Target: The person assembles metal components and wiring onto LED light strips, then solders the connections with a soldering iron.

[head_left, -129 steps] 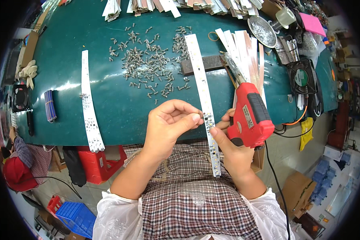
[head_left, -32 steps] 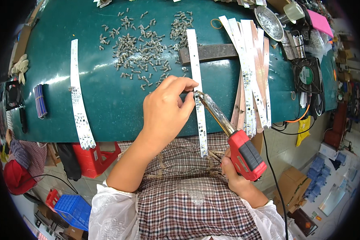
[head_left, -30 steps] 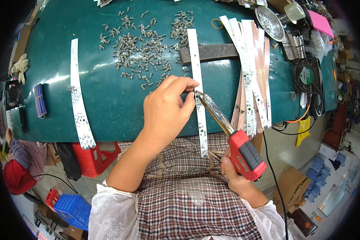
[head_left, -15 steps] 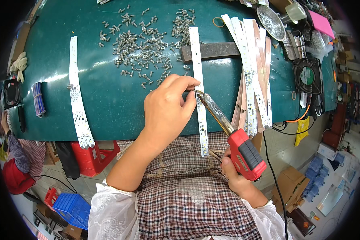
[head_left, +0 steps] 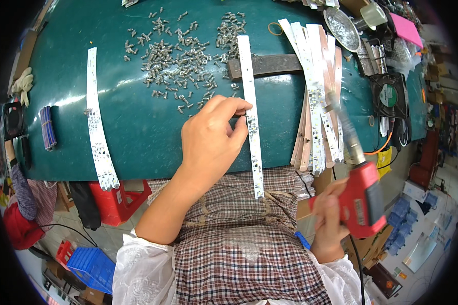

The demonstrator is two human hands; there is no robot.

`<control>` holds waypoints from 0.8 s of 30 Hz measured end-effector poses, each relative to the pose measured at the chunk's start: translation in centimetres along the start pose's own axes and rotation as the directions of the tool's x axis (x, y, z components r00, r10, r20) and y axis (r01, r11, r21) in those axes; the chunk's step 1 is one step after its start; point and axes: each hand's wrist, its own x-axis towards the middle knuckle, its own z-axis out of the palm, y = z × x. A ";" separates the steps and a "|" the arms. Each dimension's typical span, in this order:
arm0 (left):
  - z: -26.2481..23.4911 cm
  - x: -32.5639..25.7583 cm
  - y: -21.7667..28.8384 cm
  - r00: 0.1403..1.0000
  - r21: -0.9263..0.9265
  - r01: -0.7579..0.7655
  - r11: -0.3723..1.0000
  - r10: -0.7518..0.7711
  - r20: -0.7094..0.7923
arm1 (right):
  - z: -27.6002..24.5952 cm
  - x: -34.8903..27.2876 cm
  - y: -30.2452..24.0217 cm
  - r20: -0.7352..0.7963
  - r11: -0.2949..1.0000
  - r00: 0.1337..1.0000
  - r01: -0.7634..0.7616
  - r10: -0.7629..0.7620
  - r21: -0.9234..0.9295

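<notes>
- One white strip (head_left: 251,117) lies lengthwise across the green table (head_left: 137,132), its near end overhanging your lap.
- Your left hand (head_left: 211,140) pinches its edge with curled fingertips.
- Your right hand (head_left: 331,223) grips one red driver tool (head_left: 359,193), lifted clear.
- One strip stack (head_left: 318,96) lies right; one lone strip (head_left: 97,137) left; loose screws (head_left: 183,56) too many to count.

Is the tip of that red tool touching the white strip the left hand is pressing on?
No, the red tool is held off to the right in the right hand, clear of the white strip under the left hand.
</notes>
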 end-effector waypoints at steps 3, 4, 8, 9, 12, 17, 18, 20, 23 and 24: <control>-0.3 -0.1 0.0 1.000 -0.012 -0.002 1.000 0.002 0.018 | 0.0 3.3 -1.6 -0.139 0.974 0.981 0.103 -0.133 -0.203; -0.4 -0.2 0.2 1.000 0.010 -0.009 1.000 0.009 0.023 | -0.4 4.2 -2.4 -0.135 0.920 0.985 0.049 -0.109 -0.388; -0.2 -0.4 0.5 0.994 0.071 -0.090 0.993 0.085 0.072 | 1.1 8.6 -1.4 -0.048 0.729 0.857 0.405 -0.512 -0.551; -0.2 -0.4 0.5 0.994 0.073 -0.093 0.993 0.088 0.069 | 1.6 9.5 -1.4 0.002 0.642 0.836 0.422 -0.548 -0.639; -0.2 -0.6 0.7 0.992 0.081 -0.093 0.992 0.086 0.087 | 3.6 11.2 -1.2 0.100 0.474 0.809 0.435 -0.580 -0.766; -1.6 -1.3 2.0 0.996 -0.236 0.056 0.970 -0.038 0.083 | 6.1 12.3 -0.7 0.089 0.499 0.910 0.302 -0.406 -0.812; -2.3 -1.3 2.2 0.999 -0.235 0.032 0.971 -0.022 0.045 | 6.2 12.5 -0.6 0.082 0.465 0.907 0.288 -0.414 -0.837; -4.7 -1.4 2.3 0.999 -0.213 0.033 0.976 -0.038 -0.018 | 6.4 12.8 -0.4 0.086 0.445 0.902 0.289 -0.422 -0.848; -8.5 -0.6 0.7 0.991 -0.107 0.096 0.990 -0.105 -0.081 | 5.9 13.0 -0.4 -0.018 0.512 0.929 0.187 -0.369 -0.838; -10.2 -0.6 0.0 0.983 -0.073 0.140 0.987 -0.148 -0.112 | 5.8 13.0 -0.5 -0.013 0.520 0.929 0.195 -0.369 -0.832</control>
